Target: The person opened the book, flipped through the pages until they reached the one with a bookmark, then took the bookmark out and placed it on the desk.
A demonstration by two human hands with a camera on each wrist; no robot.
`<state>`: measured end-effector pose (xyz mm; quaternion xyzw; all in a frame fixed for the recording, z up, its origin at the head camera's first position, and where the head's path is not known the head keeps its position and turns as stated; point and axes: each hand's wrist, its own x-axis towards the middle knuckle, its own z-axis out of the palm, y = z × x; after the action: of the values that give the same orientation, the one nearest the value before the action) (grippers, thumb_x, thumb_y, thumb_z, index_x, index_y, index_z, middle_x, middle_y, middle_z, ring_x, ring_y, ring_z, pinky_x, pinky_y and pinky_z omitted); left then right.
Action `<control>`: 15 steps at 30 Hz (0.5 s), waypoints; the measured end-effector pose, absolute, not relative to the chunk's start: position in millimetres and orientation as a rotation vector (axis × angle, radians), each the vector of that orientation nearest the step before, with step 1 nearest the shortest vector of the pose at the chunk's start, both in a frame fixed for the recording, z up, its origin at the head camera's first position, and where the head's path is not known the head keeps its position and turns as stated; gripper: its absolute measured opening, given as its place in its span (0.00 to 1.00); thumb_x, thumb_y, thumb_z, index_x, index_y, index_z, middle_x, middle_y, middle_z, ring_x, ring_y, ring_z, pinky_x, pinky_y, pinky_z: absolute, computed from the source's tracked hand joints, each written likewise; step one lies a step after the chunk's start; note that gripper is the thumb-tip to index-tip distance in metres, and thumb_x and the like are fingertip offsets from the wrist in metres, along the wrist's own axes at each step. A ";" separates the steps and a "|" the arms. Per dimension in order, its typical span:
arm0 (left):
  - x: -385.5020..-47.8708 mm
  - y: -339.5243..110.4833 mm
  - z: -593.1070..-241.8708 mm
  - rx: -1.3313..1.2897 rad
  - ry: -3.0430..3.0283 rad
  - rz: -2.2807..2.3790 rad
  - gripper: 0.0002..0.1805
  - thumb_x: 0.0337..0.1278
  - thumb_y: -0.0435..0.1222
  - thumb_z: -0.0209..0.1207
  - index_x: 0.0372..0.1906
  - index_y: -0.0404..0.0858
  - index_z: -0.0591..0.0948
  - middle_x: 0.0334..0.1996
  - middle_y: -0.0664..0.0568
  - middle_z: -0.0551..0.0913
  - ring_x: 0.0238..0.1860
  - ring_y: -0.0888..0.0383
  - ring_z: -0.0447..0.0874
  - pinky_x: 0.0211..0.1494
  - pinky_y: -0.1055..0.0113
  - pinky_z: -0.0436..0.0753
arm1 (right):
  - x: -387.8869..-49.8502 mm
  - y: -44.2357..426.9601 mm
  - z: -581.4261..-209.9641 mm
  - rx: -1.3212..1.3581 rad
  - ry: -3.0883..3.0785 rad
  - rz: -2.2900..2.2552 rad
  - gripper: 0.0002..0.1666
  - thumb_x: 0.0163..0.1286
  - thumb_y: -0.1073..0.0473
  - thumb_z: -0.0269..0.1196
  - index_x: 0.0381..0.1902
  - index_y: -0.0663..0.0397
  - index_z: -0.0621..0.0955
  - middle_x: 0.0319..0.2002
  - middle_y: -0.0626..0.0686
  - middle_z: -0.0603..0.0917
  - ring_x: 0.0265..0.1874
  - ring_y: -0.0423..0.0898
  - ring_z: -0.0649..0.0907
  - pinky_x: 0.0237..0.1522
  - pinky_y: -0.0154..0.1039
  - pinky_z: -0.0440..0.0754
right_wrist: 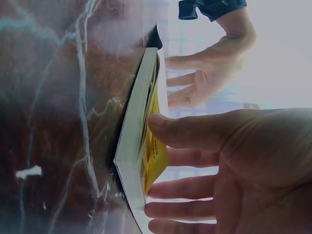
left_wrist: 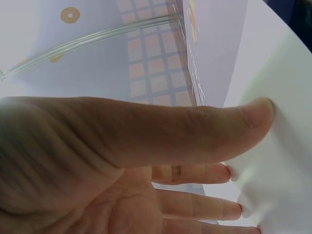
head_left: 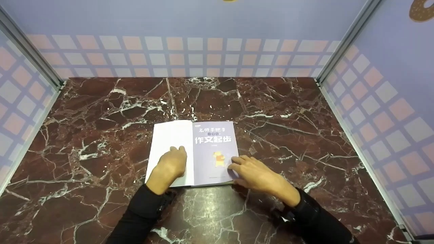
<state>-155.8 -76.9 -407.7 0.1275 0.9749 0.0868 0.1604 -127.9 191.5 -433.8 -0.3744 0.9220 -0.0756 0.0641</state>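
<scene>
An open book (head_left: 214, 135) lies on the tabletop, with a blank white page on the left and a purple page with Chinese lettering and a yellow bear on the right. My left hand (head_left: 172, 162) presses its fingertips on the white page (left_wrist: 287, 161), fingers fairly straight in the left wrist view. At the lower right edge of the book, my right hand (head_left: 256, 173) pinches the slightly raised page. Its yellow underside (right_wrist: 157, 163) shows between thumb and fingers in the right wrist view. The thumb (right_wrist: 163, 126) touches this underside; the index fingertip is hidden behind the page.
The dark red marbled tabletop (head_left: 271, 128) with white veins surrounds the book. Lilac panels with a checked band (head_left: 193, 56) stand at the back and both sides, joined by metal corner posts (head_left: 349, 37). Black sleeves (head_left: 140, 210) cover both forearms.
</scene>
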 end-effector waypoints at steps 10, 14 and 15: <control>-156.8 -77.4 -406.5 0.344 2.772 0.254 0.27 0.47 0.20 0.64 0.55 0.16 0.71 0.43 0.23 0.76 0.42 0.32 0.84 0.46 0.42 0.86 | -133.6 194.2 -433.5 -1.216 2.822 -0.374 0.06 0.70 0.62 0.68 0.43 0.54 0.88 0.41 0.53 0.86 0.42 0.52 0.86 0.49 0.49 0.85; -156.9 -77.8 -406.3 0.334 2.767 0.273 0.27 0.46 0.19 0.65 0.54 0.17 0.71 0.43 0.24 0.76 0.41 0.32 0.83 0.45 0.42 0.86 | -135.9 194.5 -434.2 -1.277 2.857 -0.371 0.06 0.69 0.63 0.68 0.41 0.52 0.90 0.34 0.48 0.85 0.36 0.49 0.86 0.42 0.45 0.86; -156.8 -77.9 -406.0 0.334 2.766 0.277 0.27 0.46 0.19 0.65 0.54 0.17 0.71 0.43 0.24 0.76 0.41 0.32 0.83 0.45 0.42 0.86 | -136.2 194.4 -434.2 -1.283 2.866 -0.365 0.06 0.68 0.63 0.69 0.40 0.51 0.90 0.34 0.48 0.85 0.36 0.49 0.86 0.41 0.45 0.86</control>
<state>-156.8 -77.9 -406.0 0.1174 0.9736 0.0974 0.1700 -136.2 194.4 -434.2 -0.4058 0.9066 -0.1155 -0.0098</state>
